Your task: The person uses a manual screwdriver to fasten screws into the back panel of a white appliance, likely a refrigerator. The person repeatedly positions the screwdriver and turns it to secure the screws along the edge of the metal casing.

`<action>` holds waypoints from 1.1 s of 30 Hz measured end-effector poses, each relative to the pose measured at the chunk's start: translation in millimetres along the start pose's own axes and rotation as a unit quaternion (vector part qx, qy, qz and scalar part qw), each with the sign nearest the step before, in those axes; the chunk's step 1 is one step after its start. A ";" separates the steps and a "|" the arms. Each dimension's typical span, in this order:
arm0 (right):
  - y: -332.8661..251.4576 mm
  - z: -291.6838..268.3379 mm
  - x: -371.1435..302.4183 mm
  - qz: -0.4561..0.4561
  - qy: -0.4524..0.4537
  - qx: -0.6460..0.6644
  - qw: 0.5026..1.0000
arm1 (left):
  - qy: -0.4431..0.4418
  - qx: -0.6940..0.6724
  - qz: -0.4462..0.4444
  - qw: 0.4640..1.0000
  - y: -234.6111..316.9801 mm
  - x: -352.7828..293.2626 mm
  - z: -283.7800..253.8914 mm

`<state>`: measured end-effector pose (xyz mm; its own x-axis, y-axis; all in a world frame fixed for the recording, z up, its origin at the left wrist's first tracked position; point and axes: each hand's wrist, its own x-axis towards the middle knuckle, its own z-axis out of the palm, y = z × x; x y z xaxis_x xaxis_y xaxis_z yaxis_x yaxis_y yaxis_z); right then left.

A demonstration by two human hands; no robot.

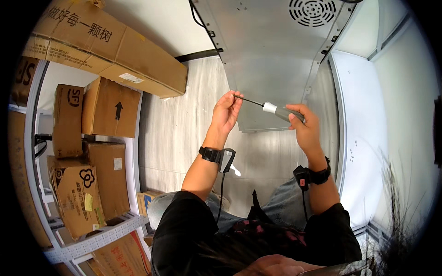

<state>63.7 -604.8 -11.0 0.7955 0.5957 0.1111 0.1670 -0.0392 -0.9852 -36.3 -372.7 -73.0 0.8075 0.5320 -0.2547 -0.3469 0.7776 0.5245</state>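
Note:
A screwdriver (271, 108) with a grey and white handle and a thin dark shaft is held slantwise between my two hands. My right hand (304, 123) is closed around the grey end of the handle. At the tip of the shaft, the fingers of my left hand (227, 110) are pinched together; whether a small screw sits there is too small to tell. Just beyond both hands stands a large metal cabinet (271, 60), with a round vent (313, 11) near its top and small screws and holes along its side edges.
On the left, a metal shelf rack (99, 239) carries several cardboard boxes (110, 108). A long carton (106, 43) spans its top. A white panel (361, 124) stands at the right. Cables hang from bands (211, 155) on both my wrists. Pale wood-look floor (179, 124) lies below.

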 end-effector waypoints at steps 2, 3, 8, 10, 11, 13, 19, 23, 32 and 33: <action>-21.7 28.4 -9.1 -0.014 0.021 -0.048 0.999 | -0.017 0.009 -0.021 1.000 26.4 1.1 -8.6; -26.9 40.3 -11.2 -0.014 0.029 -0.064 0.997 | -0.021 0.017 -0.030 0.999 37.8 3.0 -11.2; -62.0 87.4 -29.1 -0.064 0.095 -0.109 0.987 | -0.056 0.073 -0.088 0.992 77.1 5.5 -14.0; -78.0 106.5 -35.0 -0.169 0.100 -0.181 0.964 | -0.070 0.063 -0.140 0.986 98.8 8.3 -21.2; -84.7 114.1 -38.2 -0.168 0.099 -0.201 0.960 | -0.077 0.055 -0.168 0.981 105.7 10.0 -20.0; -94.2 130.0 -46.6 -0.162 0.094 -0.239 0.953 | -0.084 0.055 -0.188 0.977 116.4 13.7 -16.9; -109.9 172.8 -61.8 -0.132 0.107 -0.332 0.928 | -0.080 0.100 -0.251 0.959 134.5 26.9 -12.4; -114.2 183.7 -61.2 -0.121 0.144 -0.350 0.918 | -0.134 0.094 -0.265 0.950 134.5 40.6 -2.0; -122.2 206.3 -22.7 -0.156 0.145 -0.352 0.912 | -0.117 0.136 -0.210 0.961 139.9 72.9 31.6; -117.9 207.2 -19.0 -0.163 0.156 -0.345 0.911 | -0.123 0.171 -0.187 0.960 141.3 76.1 36.2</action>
<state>-91.8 -445.2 76.0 0.7470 0.4140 0.5202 0.6648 -0.4608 -0.5880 -6.7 -234.5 11.1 0.9478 0.1100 -0.2993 0.1312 0.7209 0.6805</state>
